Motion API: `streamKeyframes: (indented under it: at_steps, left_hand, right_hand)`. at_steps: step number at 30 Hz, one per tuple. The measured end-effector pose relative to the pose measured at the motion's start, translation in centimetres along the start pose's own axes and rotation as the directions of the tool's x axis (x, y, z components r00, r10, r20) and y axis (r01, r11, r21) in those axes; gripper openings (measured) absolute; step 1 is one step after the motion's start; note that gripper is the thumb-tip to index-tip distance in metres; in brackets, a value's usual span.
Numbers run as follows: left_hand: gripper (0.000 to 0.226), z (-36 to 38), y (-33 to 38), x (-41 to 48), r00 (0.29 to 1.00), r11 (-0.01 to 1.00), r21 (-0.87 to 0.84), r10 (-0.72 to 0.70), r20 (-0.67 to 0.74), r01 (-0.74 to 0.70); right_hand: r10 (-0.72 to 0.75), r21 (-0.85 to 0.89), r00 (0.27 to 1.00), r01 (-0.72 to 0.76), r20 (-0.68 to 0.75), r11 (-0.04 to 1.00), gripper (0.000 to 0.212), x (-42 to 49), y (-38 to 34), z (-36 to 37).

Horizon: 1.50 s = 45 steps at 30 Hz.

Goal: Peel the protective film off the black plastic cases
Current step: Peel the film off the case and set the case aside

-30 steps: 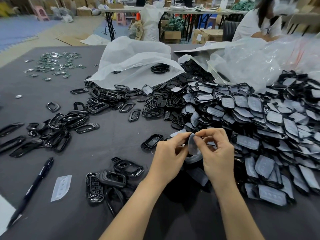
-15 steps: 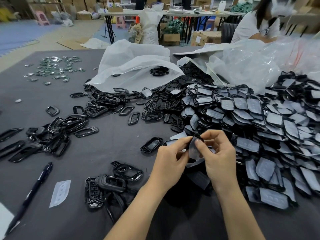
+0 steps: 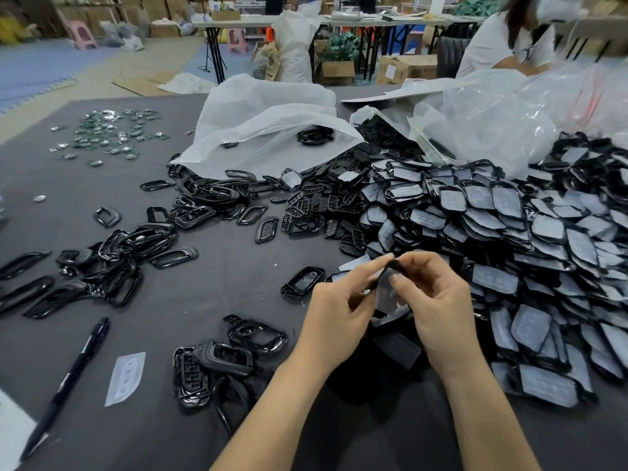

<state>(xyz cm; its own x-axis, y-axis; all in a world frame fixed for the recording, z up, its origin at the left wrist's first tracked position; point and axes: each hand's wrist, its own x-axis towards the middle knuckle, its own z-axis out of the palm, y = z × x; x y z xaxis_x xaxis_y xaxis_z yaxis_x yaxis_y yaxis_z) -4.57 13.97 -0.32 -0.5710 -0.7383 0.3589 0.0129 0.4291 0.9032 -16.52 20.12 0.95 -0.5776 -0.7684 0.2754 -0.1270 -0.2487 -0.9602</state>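
Above table [image 3: 217, 300], left hand [image 3: 334, 309], right hand [image 3: 438, 300] both pinch film-covered black case [image 3: 387, 291].

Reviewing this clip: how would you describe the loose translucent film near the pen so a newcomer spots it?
On the near-left of the dark grey table, a black pen lies diagonally. Just right of it, left of a small cluster of black plastic frames, lies a translucent white film. Unlike films in the big right-hand pile, it has no black case underneath.
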Motion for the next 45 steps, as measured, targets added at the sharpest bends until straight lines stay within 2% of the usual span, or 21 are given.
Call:
streamKeyframes:
  at_steps: [4,8,14,17,21,28,36,39,42,45]
  left_hand:
    - [0.041,0.23,0.31,-0.11,0.999,0.993,-0.109,-0.050,-0.016,0.048]
    - [0.032,0.18,0.57,0.00,0.993,0.972,-0.206,-0.117,-0.014,0.111]
    - [0.021,0.50,0.37,0.26,0.983,0.920,-0.357,-0.181,-0.015,0.164]
    - [0.023,0.31,0.41,0.37,0.983,0.926,-0.348,-0.177,-0.048,0.149]
    - [0.027,0.16,0.50,0.38,0.986,0.950,-0.290,-0.146,-0.085,0.115]
    - [0.019,0.16,0.82,0.17,0.992,0.978,-0.203,-0.060,-0.112,0.036]
    - [0.013,0.26,0.93,0.19,0.983,0.943,-0.310,-0.159,-0.092,0.123]
    - [0.016,0.20,0.92,0.32,0.979,0.937,-0.312,-0.189,-0.072,0.158]
    - [0.019,0.10,0.98,0.31,0.974,0.901,-0.392,-0.222,-0.045,0.187]
    - [0.020,0.05,0.84,0.31,0.977,0.916,-0.362,-0.205,-0.050,0.174]
  right_hand:
    - [0.033,0.135,0.999,-0.030,-0.024,0.990,0.035,0.04,0.10,-0.07]
    - [-0.003,0.060,0.999,0.006,-0.041,0.998,0.041,0.15,0.44,-0.17]
    - [0.012,0.093,0.998,-0.005,-0.068,0.996,0.045,0.15,0.76,-0.18]
    - [0.038,0.078,0.999,-0.036,-0.025,0.996,0.027,0.04,0.65,-0.18]
    - [0.007,0.008,1.000,-0.007,0.006,1.000,0.016,-0.09,0.29,0.03]
    - [0.027,-0.010,0.999,-0.028,-0.026,1.000,0.029,-0.28,0.28,0.06]
    - [0.062,-0.022,0.997,-0.063,-0.038,0.998,0.028,-0.18,0.17,0.17]
    - [0.050,-0.055,0.998,-0.053,-0.049,0.997,0.026,-0.11,0.16,0.11]
    - [0.048,-0.069,0.998,-0.051,-0.039,0.996,0.026,-0.08,0.10,0.01]
    - [0.080,-0.024,0.996,-0.081,-0.049,0.996,0.024,-0.11,0.17,-0.11]
